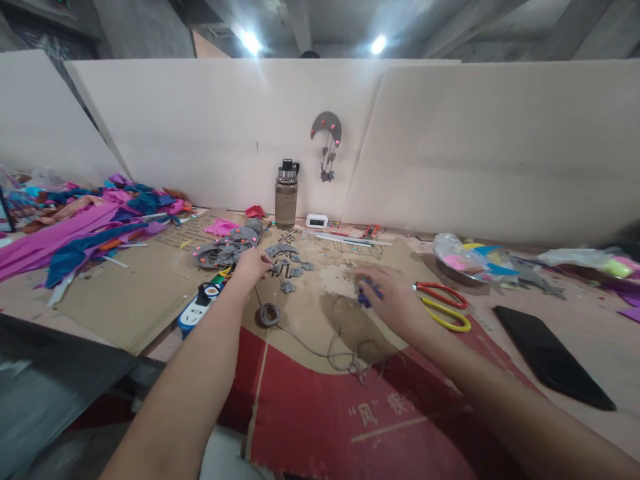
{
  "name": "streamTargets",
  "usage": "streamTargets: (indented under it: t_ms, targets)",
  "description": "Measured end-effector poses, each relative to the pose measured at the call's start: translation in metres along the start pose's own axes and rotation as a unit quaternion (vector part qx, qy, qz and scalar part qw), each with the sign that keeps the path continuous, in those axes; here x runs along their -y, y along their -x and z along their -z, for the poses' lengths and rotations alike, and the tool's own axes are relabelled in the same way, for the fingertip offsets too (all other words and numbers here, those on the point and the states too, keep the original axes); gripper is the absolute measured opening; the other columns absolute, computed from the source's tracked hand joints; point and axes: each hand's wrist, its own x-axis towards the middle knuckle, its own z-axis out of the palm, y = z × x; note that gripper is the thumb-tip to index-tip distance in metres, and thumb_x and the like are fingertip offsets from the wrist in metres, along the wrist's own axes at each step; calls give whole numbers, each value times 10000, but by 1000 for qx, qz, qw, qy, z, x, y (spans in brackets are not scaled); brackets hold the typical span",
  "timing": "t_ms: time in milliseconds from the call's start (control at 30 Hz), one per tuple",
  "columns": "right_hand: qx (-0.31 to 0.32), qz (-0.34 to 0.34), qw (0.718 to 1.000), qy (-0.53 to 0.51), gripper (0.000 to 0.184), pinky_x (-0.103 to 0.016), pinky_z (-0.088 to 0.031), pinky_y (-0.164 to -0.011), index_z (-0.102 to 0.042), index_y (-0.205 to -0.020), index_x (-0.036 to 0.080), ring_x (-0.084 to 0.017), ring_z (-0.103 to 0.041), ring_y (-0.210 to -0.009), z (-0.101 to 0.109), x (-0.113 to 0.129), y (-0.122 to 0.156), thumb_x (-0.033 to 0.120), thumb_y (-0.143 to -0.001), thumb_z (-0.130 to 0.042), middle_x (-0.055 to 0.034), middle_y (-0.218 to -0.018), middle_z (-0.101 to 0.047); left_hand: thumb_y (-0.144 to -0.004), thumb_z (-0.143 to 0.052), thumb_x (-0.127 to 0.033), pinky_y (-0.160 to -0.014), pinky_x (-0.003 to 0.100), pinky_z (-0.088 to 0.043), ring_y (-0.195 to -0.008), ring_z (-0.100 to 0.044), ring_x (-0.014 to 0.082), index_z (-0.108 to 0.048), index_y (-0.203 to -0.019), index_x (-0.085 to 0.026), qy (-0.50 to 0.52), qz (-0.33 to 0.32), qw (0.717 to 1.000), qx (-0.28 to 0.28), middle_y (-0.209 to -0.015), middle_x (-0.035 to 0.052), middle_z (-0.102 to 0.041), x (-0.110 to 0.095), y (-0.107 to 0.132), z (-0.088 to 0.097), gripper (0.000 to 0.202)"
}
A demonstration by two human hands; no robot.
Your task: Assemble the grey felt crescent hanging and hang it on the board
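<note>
My left hand (254, 265) is closed in a pinch at the edge of a small grey felt garland (287, 287) lying on the cardboard. What sits between its fingertips is too small to make out. Below that hand lies a coil of grey cord (270, 315), its loose end trailing to the right in loops. My right hand (387, 297), smeared by motion, is closed around a small blue tool (369, 293), mostly hidden by the fingers. Beside my left wrist is a pile of grey felt shapes (225, 250) with pink and orange dots.
A grey bottle (287, 197) and white clock (317, 221) stand by the white partition (200, 133), where a felt crescent (327, 125) hangs. Red- and yellow-handled scissors (447, 323), a phone (553, 357) and a bowl (465, 272) lie right. A power strip (197, 310) and coloured scraps (95, 227) lie left.
</note>
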Motion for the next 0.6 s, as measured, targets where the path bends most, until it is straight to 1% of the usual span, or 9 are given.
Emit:
streamTargets:
  t_ms: [67, 167, 300, 367, 433, 500, 533, 600]
  targets:
    - [2, -28, 999, 46, 275, -405, -433, -942, -647, -1054, 176, -243, -580, -1047, 14, -22, 14, 259, -884, -447, -115, -1062, -661, -780, -634, -237, -538, 167, -421, -580, -646, 120, -720, -901, -151, -1, 0, 1000, -6, -568, 11, -664, 0, 0, 1, 172]
    - [57, -54, 990, 114, 269, -408, -424, -941, -637, -1054, 142, -258, -576, -1033, 20, -44, 30, 259, -878, -470, -142, -1075, -642, -776, -636, -253, -529, 175, -413, -575, -639, 128, -723, -858, -161, -11, -1, 1000, -15, -541, 7, -650, 0, -1, 1, 150]
    - [142, -62, 973, 169, 284, -380, -431, -908, -606, -1107, 119, -252, -575, -1006, 8, -53, 39, 192, -852, -505, -158, -1096, -612, -779, -632, -239, -501, 182, -396, -516, -593, 119, -718, -821, -161, -4, 2, 1000, -13, -510, -3, -622, 1, -4, -1, 123]
    - [170, -57, 963, 202, 320, -368, -440, -862, -586, -1133, 97, -254, -580, -970, 1, -54, 39, 119, -832, -479, -175, -1089, -601, -791, -617, -216, -481, 188, -395, -483, -561, 113, -709, -848, -138, 29, 10, 1000, -1, -521, 3, -619, 2, -4, -2, 133]
    - [188, -57, 950, 244, 362, -377, -443, -812, -570, -1147, 74, -268, -591, -916, -4, -54, 36, 64, -810, -440, -187, -1039, -610, -807, -600, -194, -485, 188, -413, -478, -553, 109, -699, -868, -117, 61, 22, 998, 14, -531, 10, -617, 2, -4, -3, 140]
    - [185, -60, 944, 268, 360, -385, -440, -783, -565, -1136, 63, -281, -597, -882, -4, -53, 32, 67, -800, -438, -188, -978, -627, -813, -597, -185, -500, 182, -434, -495, -565, 107, -695, -878, -115, 77, 31, 996, 22, -545, 13, -621, 3, -3, -4, 137]
    - [173, -62, 947, 263, 341, -382, -439, -781, -566, -1116, 65, -282, -598, -881, -2, -51, 29, 81, -796, -450, -184, -960, -632, -810, -602, -185, -507, 179, -441, -505, -573, 107, -695, -882, -119, 80, 34, 996, 23, -555, 13, -626, 3, -3, -4, 134]
    - [122, -73, 966, 216, 281, -357, -441, -773, -569, -1053, 93, -268, -599, -884, 5, -48, 21, 119, -790, -475, -166, -941, -638, -804, -613, -186, -515, 171, -448, -521, -586, 105, -696, -888, -132, 86, 37, 995, 26, -575, 11, -639, 3, -3, -5, 130]
